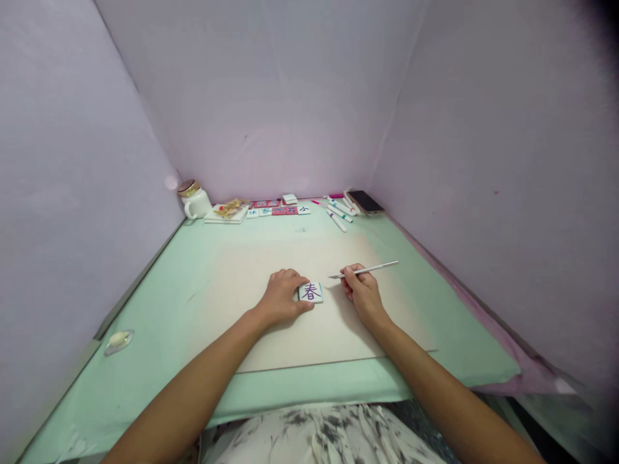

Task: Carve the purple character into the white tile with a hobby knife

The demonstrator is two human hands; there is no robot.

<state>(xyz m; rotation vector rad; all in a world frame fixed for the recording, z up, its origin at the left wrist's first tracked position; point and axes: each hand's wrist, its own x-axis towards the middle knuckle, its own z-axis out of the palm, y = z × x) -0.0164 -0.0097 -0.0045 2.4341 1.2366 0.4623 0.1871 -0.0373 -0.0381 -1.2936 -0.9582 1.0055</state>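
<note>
A small white square tile (316, 298) bearing a purple Chinese character and blue marks along its edge lies on a pale board (271, 351). My left hand (282, 298) grips it at the left side, the thumb at the near edge and the fingers at the far one. Just right of the tile, my right hand (363, 293) holds a craft knife (377, 267) like a pen. Its blade points left toward the tile, a short gap away.
Behind the board are lettered tiles (265, 211), blank white tiles (289, 199), several markers (336, 222) and a phone (365, 202). A white mug (198, 205) and a gold-coloured wrapper (229, 207) stand back left. A small clear dish (118, 341) lies left. Pale walls (271, 96) enclose the table.
</note>
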